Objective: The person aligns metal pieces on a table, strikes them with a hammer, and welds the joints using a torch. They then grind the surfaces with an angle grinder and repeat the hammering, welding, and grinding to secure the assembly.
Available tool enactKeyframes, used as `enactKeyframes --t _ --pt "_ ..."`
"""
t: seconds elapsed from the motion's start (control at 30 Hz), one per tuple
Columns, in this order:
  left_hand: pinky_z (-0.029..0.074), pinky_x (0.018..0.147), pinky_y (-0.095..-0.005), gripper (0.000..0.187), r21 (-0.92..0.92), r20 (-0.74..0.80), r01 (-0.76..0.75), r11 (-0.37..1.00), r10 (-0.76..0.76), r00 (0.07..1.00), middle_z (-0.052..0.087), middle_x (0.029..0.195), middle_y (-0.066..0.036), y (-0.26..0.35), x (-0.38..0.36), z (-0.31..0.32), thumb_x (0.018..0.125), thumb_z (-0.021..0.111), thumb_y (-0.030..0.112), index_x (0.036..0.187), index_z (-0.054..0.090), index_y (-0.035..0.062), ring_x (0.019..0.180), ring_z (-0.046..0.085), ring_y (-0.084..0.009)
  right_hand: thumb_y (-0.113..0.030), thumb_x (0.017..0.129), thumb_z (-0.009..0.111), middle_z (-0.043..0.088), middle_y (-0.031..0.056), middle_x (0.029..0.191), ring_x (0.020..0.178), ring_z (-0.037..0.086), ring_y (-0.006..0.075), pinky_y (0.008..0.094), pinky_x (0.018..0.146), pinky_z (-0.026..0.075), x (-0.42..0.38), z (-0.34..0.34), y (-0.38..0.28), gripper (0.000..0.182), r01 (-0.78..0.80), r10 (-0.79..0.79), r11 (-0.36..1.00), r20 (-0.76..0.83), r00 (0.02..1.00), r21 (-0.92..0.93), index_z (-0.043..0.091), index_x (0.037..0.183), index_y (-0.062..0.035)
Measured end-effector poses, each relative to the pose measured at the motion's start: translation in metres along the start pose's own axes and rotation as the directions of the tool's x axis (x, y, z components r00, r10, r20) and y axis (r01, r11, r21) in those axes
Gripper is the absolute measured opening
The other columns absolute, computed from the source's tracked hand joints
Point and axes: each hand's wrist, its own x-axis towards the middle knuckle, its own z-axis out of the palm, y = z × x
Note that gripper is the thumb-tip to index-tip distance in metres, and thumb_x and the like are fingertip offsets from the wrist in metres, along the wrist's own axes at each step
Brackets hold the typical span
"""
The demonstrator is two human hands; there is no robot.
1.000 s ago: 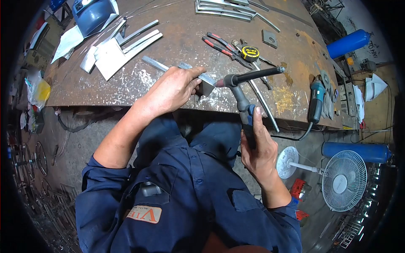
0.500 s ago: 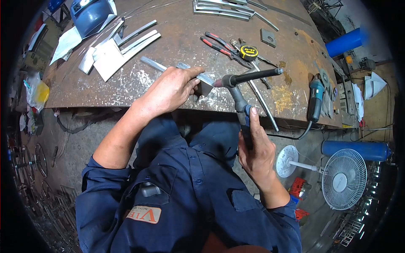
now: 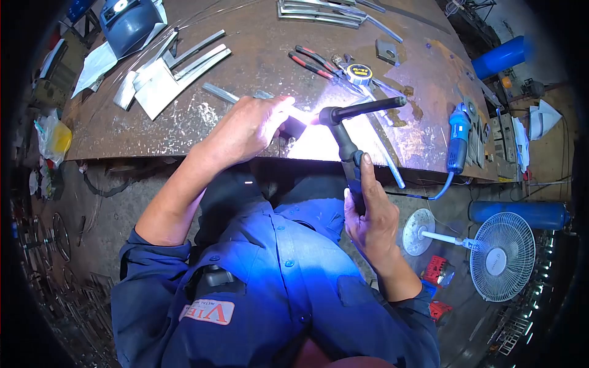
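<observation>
My right hand is wrapped round the handle of a TIG welding torch, its index finger stretched along the grip. A bright arc glows at the torch's nozzle and washes out the metal around it. My left hand pinches a metal strip near the table's front edge, close to the nozzle. Glare and my fingers hide the strip's near end and where it meets the other metal.
On the steel table lie red-handled pliers, a tape measure, a square plate with a hole, an angle grinder and cut metal pieces. A welding helmet sits at the back left. A fan stands at right.
A bright arc has lit at the torch nozzle, throwing blue-white light over the table, my shirt and my left fingers. Both hands have stayed nearly in place.
</observation>
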Motion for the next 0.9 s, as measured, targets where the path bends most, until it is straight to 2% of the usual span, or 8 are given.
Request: enactKeyframes --t 0.2,0.27,0.4,0.5,0.67,0.8,0.83,0.9 --pt "0.056 0.070 -0.0384 0.035 -0.032 0.074 0.152 0.988 -0.149 0.986 0.072 0.078 -0.014 0.008 0.002 -0.004 0.107 0.060 0.010 0.140 0.065 -0.0025 0.070 0.070 -0.0224 0.004 0.088 0.075 0.072 0.0263 0.115 0.087 0.075 0.0413 0.0422 0.072 0.058 0.000 0.003 0.002 0.085 0.029 -0.028 0.999 -0.072 0.997 0.015 0.037 0.164 -0.0014" --pt "0.056 0.070 -0.0384 0.035 -0.006 0.066 0.130 0.992 -0.129 0.989 0.071 0.078 -0.014 0.007 0.001 -0.004 0.107 0.060 0.009 0.140 0.065 -0.0024 0.070 0.070 -0.0221 0.004 0.088 0.074 0.065 0.0153 0.091 0.066 0.067 0.0344 0.0434 0.057 0.054 0.003 0.004 0.005 0.084 0.039 -0.024 0.997 -0.211 0.977 0.065 0.039 0.165 -0.0058" --pt "0.057 0.072 -0.0401 0.037 0.025 0.053 0.109 0.994 -0.110 0.993 0.074 0.083 -0.018 0.008 0.000 -0.005 0.105 0.063 0.010 0.140 0.065 -0.0017 0.075 0.073 -0.0273 0.003 0.091 0.073 0.070 0.0337 0.122 0.091 0.075 0.0465 0.0442 0.077 0.061 0.016 -0.006 0.036 0.086 0.016 -0.033 0.998 -0.316 0.948 -0.056 0.032 0.166 0.0021" --pt "0.057 0.074 -0.0428 0.039 0.096 0.023 0.072 0.993 -0.075 0.997 0.076 0.092 -0.022 0.010 -0.001 -0.004 0.103 0.066 0.010 0.141 0.065 -0.0004 0.082 0.075 -0.0353 -0.001 0.091 0.072 0.072 0.0324 0.115 0.092 0.074 0.0469 0.0490 0.080 0.057 0.023 -0.019 0.075 0.090 -0.362 0.356 0.932 -0.257 0.898 0.024 0.031 0.170 -0.0134" --pt "0.058 0.078 -0.0446 0.042 0.132 0.004 0.081 0.988 -0.082 0.997 0.077 0.105 -0.024 0.026 0.000 -0.009 0.098 0.072 0.011 0.139 0.067 0.0013 0.092 0.075 -0.0425 -0.008 0.091 0.075 0.072 0.0311 0.120 0.109 0.071 0.0465 0.0437 0.095 0.055 0.037 -0.021 0.157 0.082 -0.561 0.517 0.825 -0.307 0.799 -0.069 0.039 0.166 -0.0102" --pt "0.057 0.074 -0.0448 0.039 0.317 -0.067 0.047 0.947 -0.027 0.997 0.075 0.098 -0.021 0.030 -0.003 -0.011 0.094 0.076 0.012 0.131 0.070 0.0030 0.087 0.074 -0.0412 -0.010 0.089 0.080 0.076 0.0205 0.119 0.104 0.070 0.0204 0.0347 0.096 0.054 0.045 -0.015 0.228 0.077 -0.628 0.635 0.768 -0.267 0.725 0.123 0.048 0.157 0.0033" --pt "0.057 0.071 -0.0454 0.038 0.379 -0.154 -0.047 0.924 0.113 0.982 0.073 0.090 -0.020 0.030 -0.004 -0.011 0.092 0.077 0.013 0.128 0.071 0.0034 0.081 0.072 -0.0416 -0.012 0.089 0.079 0.076 0.0237 0.119 0.107 0.074 0.0286 0.0393 0.097 0.054 0.042 -0.007 0.255 0.076 -0.569 0.577 0.812 -0.327 0.749 0.129 0.048 0.157 0.0004" --pt "0.056 0.083 -0.0458 0.037 0.470 -0.074 0.061 0.880 -0.029 0.997 0.070 0.094 -0.015 0.050 -0.002 -0.018 0.088 0.081 0.015 0.124 0.074 0.0072 0.089 0.070 -0.0377 -0.016 0.090 0.078 0.074 0.0293 0.121 0.114 0.073 0.0406 0.0454 0.100 0.054 0.046 -0.008 0.260 0.074 -0.596 0.533 0.799 -0.370 0.761 -0.076 0.050 0.157 -0.0032"
